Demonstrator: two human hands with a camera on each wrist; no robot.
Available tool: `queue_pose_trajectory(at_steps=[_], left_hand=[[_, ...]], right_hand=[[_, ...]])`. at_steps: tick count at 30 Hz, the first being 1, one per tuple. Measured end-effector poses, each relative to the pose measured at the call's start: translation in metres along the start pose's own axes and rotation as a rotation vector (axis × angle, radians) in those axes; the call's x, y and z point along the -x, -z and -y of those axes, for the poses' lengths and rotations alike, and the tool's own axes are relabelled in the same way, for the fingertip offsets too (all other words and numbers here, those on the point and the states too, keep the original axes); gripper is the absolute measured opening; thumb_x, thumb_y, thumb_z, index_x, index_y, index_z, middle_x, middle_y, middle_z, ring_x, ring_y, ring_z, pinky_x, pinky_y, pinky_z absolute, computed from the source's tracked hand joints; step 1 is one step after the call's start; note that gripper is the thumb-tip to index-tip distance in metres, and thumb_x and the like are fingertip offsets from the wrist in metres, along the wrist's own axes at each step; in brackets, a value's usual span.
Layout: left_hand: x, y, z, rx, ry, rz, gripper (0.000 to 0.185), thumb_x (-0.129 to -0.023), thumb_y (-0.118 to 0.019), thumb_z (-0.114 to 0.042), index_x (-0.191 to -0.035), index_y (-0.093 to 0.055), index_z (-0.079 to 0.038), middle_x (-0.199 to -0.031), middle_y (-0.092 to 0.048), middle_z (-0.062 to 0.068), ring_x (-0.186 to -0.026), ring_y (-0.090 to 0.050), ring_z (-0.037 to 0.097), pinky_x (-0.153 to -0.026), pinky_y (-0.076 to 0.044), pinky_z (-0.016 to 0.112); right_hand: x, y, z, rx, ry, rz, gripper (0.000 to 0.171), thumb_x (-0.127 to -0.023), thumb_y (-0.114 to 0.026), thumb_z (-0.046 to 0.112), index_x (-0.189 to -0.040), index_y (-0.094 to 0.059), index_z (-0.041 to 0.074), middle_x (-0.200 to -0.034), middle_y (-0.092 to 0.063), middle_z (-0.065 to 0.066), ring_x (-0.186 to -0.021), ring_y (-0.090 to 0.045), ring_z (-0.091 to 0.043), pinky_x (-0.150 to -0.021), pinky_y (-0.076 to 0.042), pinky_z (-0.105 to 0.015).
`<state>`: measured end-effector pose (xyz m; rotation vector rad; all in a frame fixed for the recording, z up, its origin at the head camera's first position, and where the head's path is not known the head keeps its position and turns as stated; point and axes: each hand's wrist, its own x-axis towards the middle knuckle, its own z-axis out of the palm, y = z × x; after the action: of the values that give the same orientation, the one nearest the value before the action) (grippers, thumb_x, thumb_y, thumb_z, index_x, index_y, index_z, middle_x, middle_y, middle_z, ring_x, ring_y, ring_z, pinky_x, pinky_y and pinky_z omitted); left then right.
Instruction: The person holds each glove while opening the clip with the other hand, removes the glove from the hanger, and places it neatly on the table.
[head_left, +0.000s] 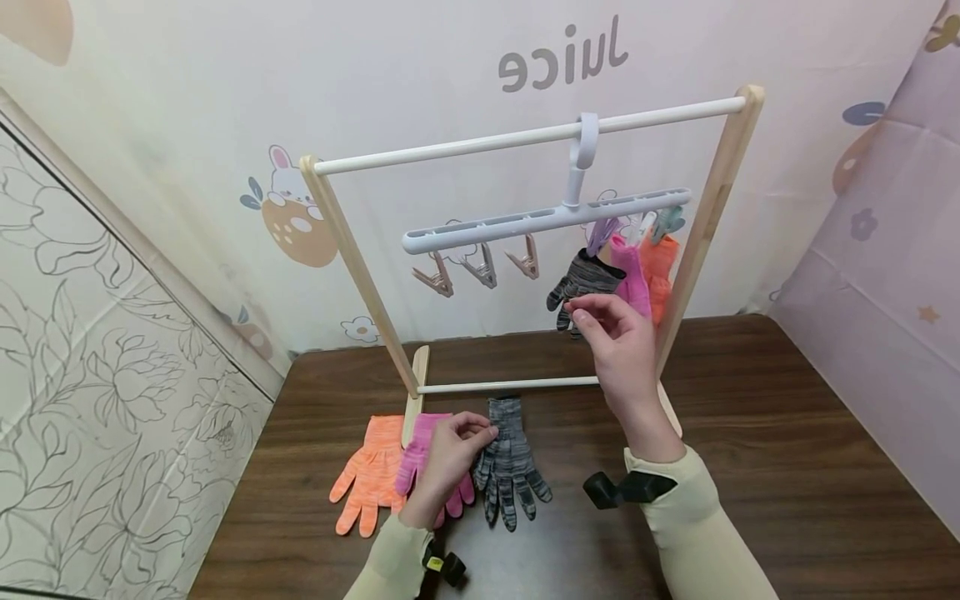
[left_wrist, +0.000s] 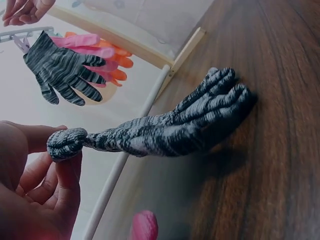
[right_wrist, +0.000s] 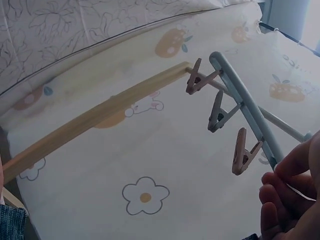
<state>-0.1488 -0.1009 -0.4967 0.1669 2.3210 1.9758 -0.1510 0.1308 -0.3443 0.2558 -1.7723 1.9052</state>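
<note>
My left hand [head_left: 452, 458] is low over the table. Its thumb and fingers pinch a grey-black striped knit glove [left_wrist: 145, 135]; its bunched end sits between the fingertips, and its fingers extend toward the table. My right hand [head_left: 618, 346] is raised in front of the hanging gloves, fingers loosely curled, with nothing visible in them. Behind it, a matching grey glove [left_wrist: 62, 67] hangs from a purple clip [head_left: 602, 233], beside a pink glove [head_left: 632, 275] and an orange glove [head_left: 660, 267]. The hanger [head_left: 517, 223] also carries several clips, among them a free pinkish-brown clip [right_wrist: 243, 152].
A wooden rack with a white top rod [head_left: 450, 150] stands on the brown table [head_left: 787, 433] against a printed curtain. An orange glove [head_left: 371, 475] lies flat at the left. Overlapping it closely, a pink glove [head_left: 426, 429] is partly hidden by my left hand.
</note>
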Motion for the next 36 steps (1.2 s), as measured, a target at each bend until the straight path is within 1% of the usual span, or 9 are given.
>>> queue_pose_trajectory(at_steps=[5, 7, 11, 12, 14, 18, 23, 30, 36], left_hand=[[0.009, 0.001, -0.016, -0.044, -0.037, 0.004, 0.014, -0.086, -0.073, 0.0, -0.095, -0.068, 0.009, -0.083, -0.068, 0.016, -0.071, -0.061, 0.014, -0.064, -0.05, 0.023], [0.008, 0.002, -0.012, -0.052, -0.039, 0.003, 0.015, -0.086, -0.074, 0.0, -0.096, -0.068, 0.009, -0.084, -0.069, 0.017, -0.072, -0.062, 0.014, -0.065, -0.05, 0.023], [0.001, 0.003, 0.008, -0.077, -0.057, 0.003, 0.017, -0.086, -0.075, -0.003, -0.098, -0.068, 0.006, -0.085, -0.07, 0.015, -0.072, -0.064, 0.014, -0.064, -0.051, 0.024], [-0.001, 0.004, 0.013, -0.089, -0.056, 0.004, 0.017, -0.086, -0.076, -0.004, -0.098, -0.069, 0.004, -0.086, -0.071, 0.014, -0.072, -0.064, 0.013, -0.065, -0.052, 0.024], [-0.002, 0.005, 0.017, -0.11, -0.063, 0.006, 0.017, -0.085, -0.077, -0.006, -0.098, -0.069, 0.002, -0.085, -0.071, 0.011, -0.072, -0.065, 0.013, -0.065, -0.052, 0.024], [-0.002, 0.01, 0.018, -0.164, -0.076, 0.013, 0.017, -0.085, -0.079, -0.011, -0.097, -0.069, -0.004, -0.084, -0.071, 0.004, -0.073, -0.066, 0.012, -0.067, -0.053, 0.025], [-0.001, 0.014, 0.019, -0.25, -0.098, 0.022, 0.015, -0.086, -0.078, -0.013, -0.097, -0.069, -0.007, -0.084, -0.07, 0.0, -0.074, -0.066, 0.011, -0.067, -0.054, 0.027], [-0.001, 0.018, 0.02, -0.33, -0.112, 0.023, 0.015, -0.086, -0.078, -0.013, -0.097, -0.069, -0.006, -0.084, -0.07, 0.0, -0.073, -0.065, 0.011, -0.064, -0.053, 0.027], [-0.002, 0.02, 0.023, -0.38, -0.116, 0.001, 0.013, -0.086, -0.078, -0.013, -0.095, -0.069, -0.009, -0.084, -0.069, -0.002, -0.071, -0.064, 0.01, -0.063, -0.053, 0.027]], right_hand=[[0.002, 0.002, -0.004, -0.004, -0.017, -0.004, 0.019, -0.097, -0.06, 0.0, -0.111, -0.063, -0.013, -0.101, -0.068, -0.003, -0.097, -0.061, -0.02, -0.085, -0.051, -0.021], [0.003, 0.003, -0.005, 0.005, -0.03, -0.008, 0.019, -0.097, -0.06, 0.001, -0.112, -0.063, -0.012, -0.101, -0.068, -0.002, -0.097, -0.061, -0.02, -0.084, -0.05, -0.021], [0.005, 0.005, -0.008, 0.023, -0.056, -0.017, 0.021, -0.098, -0.06, 0.003, -0.112, -0.062, -0.012, -0.101, -0.068, -0.002, -0.097, -0.061, -0.019, -0.085, -0.049, -0.021], [0.006, 0.006, -0.009, 0.026, -0.062, -0.018, 0.021, -0.098, -0.06, 0.003, -0.112, -0.062, -0.012, -0.101, -0.068, -0.002, -0.097, -0.061, -0.019, -0.086, -0.049, -0.021], [0.007, 0.006, -0.01, 0.034, -0.071, -0.018, 0.021, -0.098, -0.06, 0.004, -0.112, -0.062, -0.012, -0.101, -0.068, -0.002, -0.097, -0.061, -0.018, -0.087, -0.049, -0.021], [0.009, 0.007, -0.013, 0.047, -0.085, -0.017, 0.022, -0.098, -0.06, 0.004, -0.113, -0.063, -0.012, -0.1, -0.068, -0.002, -0.096, -0.062, -0.018, -0.087, -0.05, -0.021], [0.01, 0.006, -0.015, 0.034, -0.086, -0.02, 0.021, -0.098, -0.06, 0.003, -0.112, -0.062, -0.012, -0.099, -0.069, -0.002, -0.095, -0.063, -0.018, -0.087, -0.05, -0.021], [0.01, 0.008, -0.016, 0.035, -0.092, -0.017, 0.021, -0.098, -0.061, 0.005, -0.111, -0.063, -0.012, -0.1, -0.069, -0.003, -0.095, -0.062, -0.019, -0.087, -0.05, -0.022], [0.012, 0.01, -0.018, 0.051, -0.11, -0.024, 0.022, -0.098, -0.061, 0.006, -0.113, -0.064, -0.011, -0.101, -0.068, -0.003, -0.096, -0.062, -0.022, -0.087, -0.05, -0.022]])
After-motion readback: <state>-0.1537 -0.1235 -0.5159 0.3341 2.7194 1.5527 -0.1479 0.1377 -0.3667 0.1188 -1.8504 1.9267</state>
